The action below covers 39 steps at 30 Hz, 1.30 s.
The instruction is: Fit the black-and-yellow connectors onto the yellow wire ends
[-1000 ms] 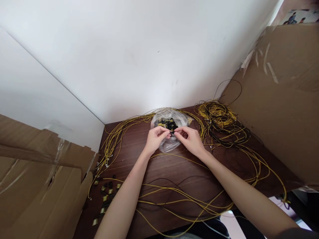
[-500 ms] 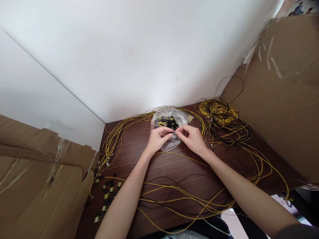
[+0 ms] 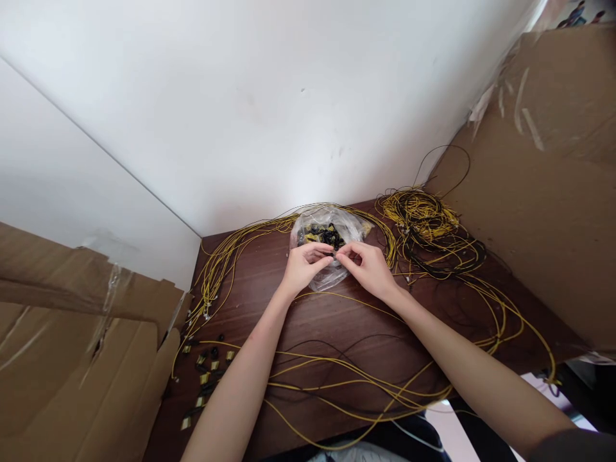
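My left hand [image 3: 304, 266] and my right hand [image 3: 368, 266] meet fingertip to fingertip over the near side of a clear plastic bag [image 3: 330, 280]. Both are closed in a pinch. Something small and dark shows between the fingertips, mostly hidden and too small to name. Just beyond the fingers, the bag lies open with a heap of small black and yellow parts [image 3: 321, 233] inside. A thin yellow cable [image 3: 346, 296] crosses the brown table [image 3: 262, 269] below my hands.
Yellow cables [image 3: 212, 282] curve along the table's left and back. A tangled coil of yellow and black cables [image 3: 423, 221] lies at the back right. Loose black-and-gold parts [image 3: 205, 378] sit by my left forearm. Cardboard [image 3: 553, 192] stands on both sides, with a white wall [image 3: 240, 115] behind.
My fingertips have come slightly closer together, the right ones shifting a little left. The view has moved slightly; the bag and cables stay in place.
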Tool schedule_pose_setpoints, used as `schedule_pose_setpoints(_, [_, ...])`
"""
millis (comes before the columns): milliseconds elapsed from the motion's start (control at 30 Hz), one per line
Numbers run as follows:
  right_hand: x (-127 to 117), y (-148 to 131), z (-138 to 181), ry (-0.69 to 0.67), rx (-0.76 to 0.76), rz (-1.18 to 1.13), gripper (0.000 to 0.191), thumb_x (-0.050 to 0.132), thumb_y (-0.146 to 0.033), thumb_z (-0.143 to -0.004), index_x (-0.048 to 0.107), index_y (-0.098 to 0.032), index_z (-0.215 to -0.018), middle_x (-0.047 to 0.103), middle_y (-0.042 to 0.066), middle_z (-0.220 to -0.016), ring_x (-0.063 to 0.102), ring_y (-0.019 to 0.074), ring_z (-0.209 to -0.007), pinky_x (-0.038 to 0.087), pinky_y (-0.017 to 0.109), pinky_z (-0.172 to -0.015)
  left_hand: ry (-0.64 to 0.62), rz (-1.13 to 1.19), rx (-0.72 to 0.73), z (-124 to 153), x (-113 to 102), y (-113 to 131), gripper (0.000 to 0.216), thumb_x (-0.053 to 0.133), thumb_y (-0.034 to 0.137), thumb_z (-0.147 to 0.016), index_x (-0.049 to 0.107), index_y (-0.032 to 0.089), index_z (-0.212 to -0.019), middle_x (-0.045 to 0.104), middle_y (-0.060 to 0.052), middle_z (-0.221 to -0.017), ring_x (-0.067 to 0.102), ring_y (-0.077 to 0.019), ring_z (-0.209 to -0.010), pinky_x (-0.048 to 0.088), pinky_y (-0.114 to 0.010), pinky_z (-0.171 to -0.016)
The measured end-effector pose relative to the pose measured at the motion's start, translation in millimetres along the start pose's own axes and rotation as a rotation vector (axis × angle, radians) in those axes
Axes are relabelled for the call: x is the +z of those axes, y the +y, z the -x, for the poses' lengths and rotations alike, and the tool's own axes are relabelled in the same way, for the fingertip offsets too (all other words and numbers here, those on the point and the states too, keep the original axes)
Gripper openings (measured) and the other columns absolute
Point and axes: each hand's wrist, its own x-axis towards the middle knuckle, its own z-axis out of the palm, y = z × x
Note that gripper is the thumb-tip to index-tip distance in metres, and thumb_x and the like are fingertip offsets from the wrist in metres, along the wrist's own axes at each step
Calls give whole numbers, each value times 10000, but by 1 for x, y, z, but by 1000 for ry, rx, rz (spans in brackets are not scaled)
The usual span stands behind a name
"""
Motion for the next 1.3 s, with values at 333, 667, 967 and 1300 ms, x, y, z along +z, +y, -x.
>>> schedule_pose_setpoints(333, [0,0,0,-7,3,-4,91,572,-192,-817,654,-171,-782,625,1,-695,544,129,-624,382,231,-565,19,55,-5,0,-1,1,207,736,216,-642,699,117,-820,694,-65,-812,628,-138,-714,497,-253,-719])
schedule_pose_setpoints(667, [0,0,0,-2,14,-5,108,560,-224,-816,649,-174,-780,638,11,-714,564,143,-646,408,247,-586,5,36,-24,0,0,3,230,731,247,-653,684,110,-833,685,-60,-787,619,-132,-691,495,-249,-704])
schedule_pose_setpoints(967, [-2,0,0,43,34,-53,101,531,-221,-806,593,-178,-874,641,30,-770,579,158,-657,430,257,-564,28,69,-22,0,0,2,244,732,249,-645,672,106,-834,669,-58,-782,613,-132,-709,492,-255,-723])
schedule_pose_setpoints(1300, [-1,-7,2,27,14,-65,160,542,-259,-844,598,-191,-979,675,21,-802,617,164,-727,448,272,-696,-34,9,-16,1,0,3,240,712,269,-680,664,103,-847,654,-54,-777,583,-114,-653,474,-233,-655])
